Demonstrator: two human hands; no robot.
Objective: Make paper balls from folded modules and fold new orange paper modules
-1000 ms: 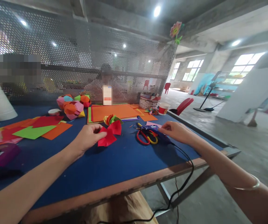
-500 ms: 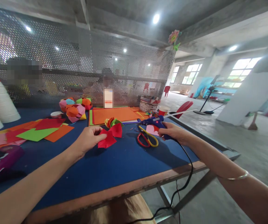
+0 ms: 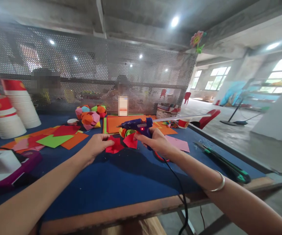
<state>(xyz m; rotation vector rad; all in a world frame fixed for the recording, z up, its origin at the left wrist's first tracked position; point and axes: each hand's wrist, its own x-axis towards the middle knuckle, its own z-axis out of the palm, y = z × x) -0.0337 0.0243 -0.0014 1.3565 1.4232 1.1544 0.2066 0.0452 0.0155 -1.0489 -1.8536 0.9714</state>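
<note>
My left hand [image 3: 97, 145] pinches the left side of a folded piece of red paper [image 3: 114, 145] just above the blue table. My right hand [image 3: 157, 141] is wrapped round a blue glue gun [image 3: 134, 125] with a lit red light, its nozzle pointing left above the red paper. A clear glue stick [image 3: 182, 117] sticks out of its back. Fingers of my right hand also touch or nearly touch the paper's right flap. Behind the paper sits a small yellow and green paper shape [image 3: 124, 132], partly hidden. Scissors [image 3: 160, 157] lie mostly hidden under my right hand.
Coloured paper sheets [image 3: 54, 141] and folded paper balls [image 3: 90, 120] lie at the left and back. Stacks of paper cups [image 3: 20, 104] stand far left, near a purple device [image 3: 30, 161]. A utility knife [image 3: 223, 163] lies at the right. The black cord [image 3: 183, 192] hangs over the table edge.
My right hand has carried the glue gun left, from above the scissors to over the red paper. My left hand keeps its pinch. The view has turned left, and the utility knife now shows.
</note>
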